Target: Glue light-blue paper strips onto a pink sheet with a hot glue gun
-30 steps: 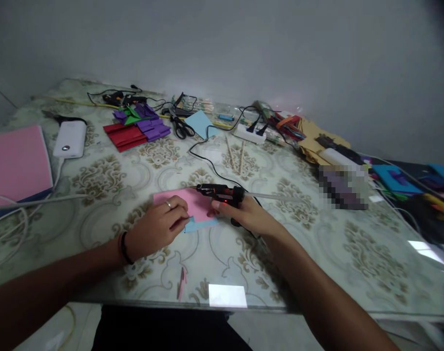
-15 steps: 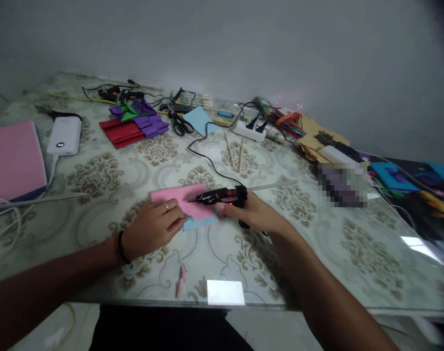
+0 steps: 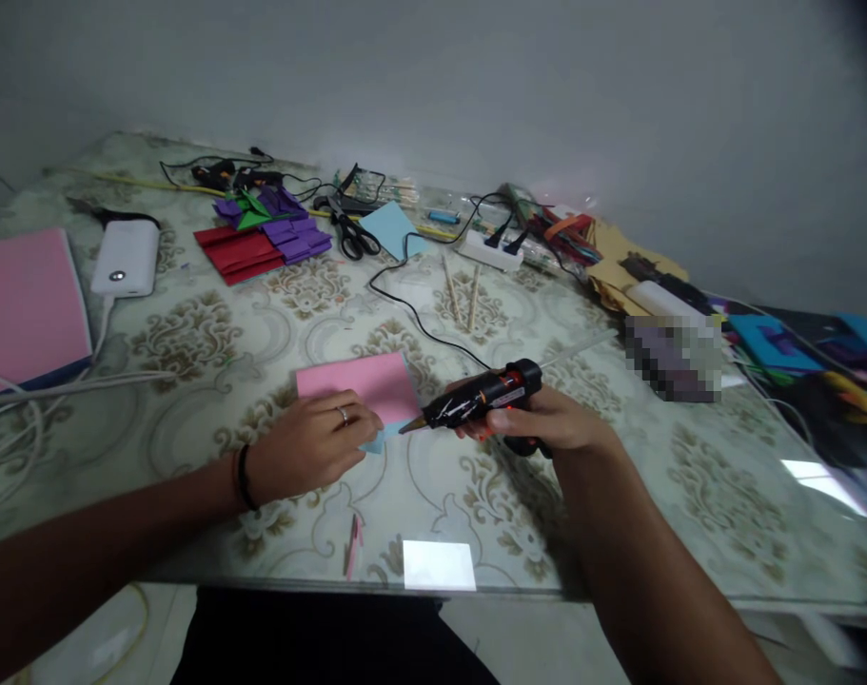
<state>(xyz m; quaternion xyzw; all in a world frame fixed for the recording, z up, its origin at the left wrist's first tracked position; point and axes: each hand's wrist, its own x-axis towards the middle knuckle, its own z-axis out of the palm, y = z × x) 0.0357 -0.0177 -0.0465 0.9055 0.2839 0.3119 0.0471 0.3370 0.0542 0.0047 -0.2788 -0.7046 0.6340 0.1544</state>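
My right hand (image 3: 547, 419) is wrapped round the handle of a black hot glue gun (image 3: 468, 400), its nozzle pointing left. The nozzle tip is at the right end of a light blue folded strip (image 3: 397, 430) along the near edge of a pink paper (image 3: 365, 374). A clear glue stick (image 3: 582, 346) juts from the gun's back. My left hand (image 3: 325, 433), with a ring on one finger, presses on the paper's near left part. Its fingers are closed on the folded edge, and they partly hide the blue strip.
Folded red and purple paper (image 3: 262, 245), black scissors (image 3: 354, 236) and a light blue sheet (image 3: 392, 228) lie farther back. A white power strip (image 3: 491, 249) feeds the gun's black cord (image 3: 419, 319). Two thin sticks (image 3: 463, 293) lie mid-table. At left is a white power bank (image 3: 126, 259).
The glue gun in my right hand has moved right and nearer, from over the pink paper to the blue strip's right end. My left hand has shifted slightly right.
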